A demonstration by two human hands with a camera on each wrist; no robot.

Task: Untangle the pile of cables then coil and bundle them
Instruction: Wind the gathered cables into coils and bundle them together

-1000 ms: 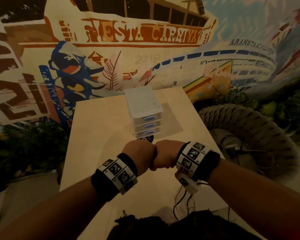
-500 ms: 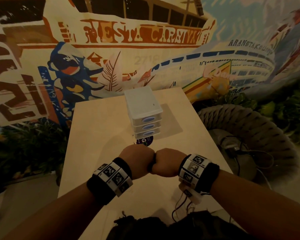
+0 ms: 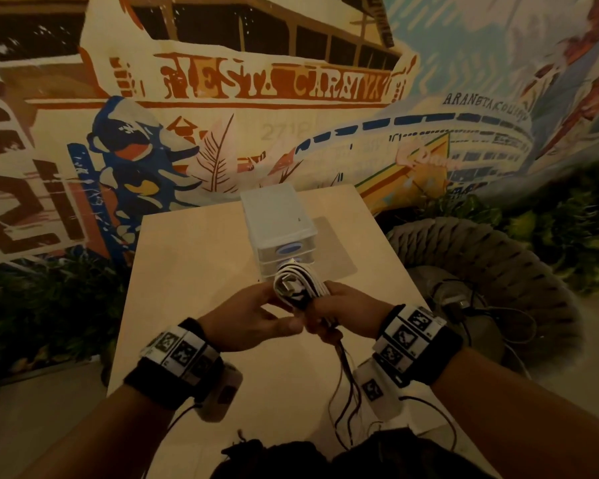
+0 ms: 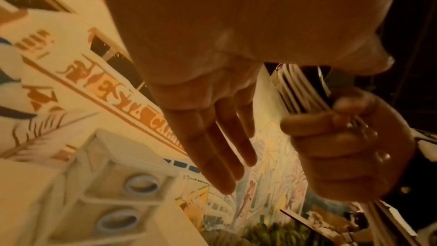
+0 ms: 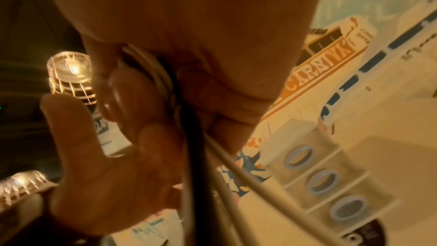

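Your right hand [image 3: 339, 311] has a tight grip around the looped bundle of white and black cables [image 3: 300, 283], held up above the pale wooden tabletop [image 3: 194, 257], just in front of the small white plastic drawer unit [image 3: 279, 223]. Loose cable ends hang below your fist. Your left hand [image 3: 246, 321] is beside it, fingers [image 4: 212, 149] straight, gripping nothing.

1. The head view looks forward and down from above onto the table [image 3: 194, 271], both hands at lower centre, the mural wall filling the upper frame;
2. The left wrist view looks along the left hand [image 4: 212, 128], very near, tilted;
3. The right wrist view sits close behind the right hand [image 5: 165, 100]; all three share the drawer unit [image 3: 281, 233] and the mural.
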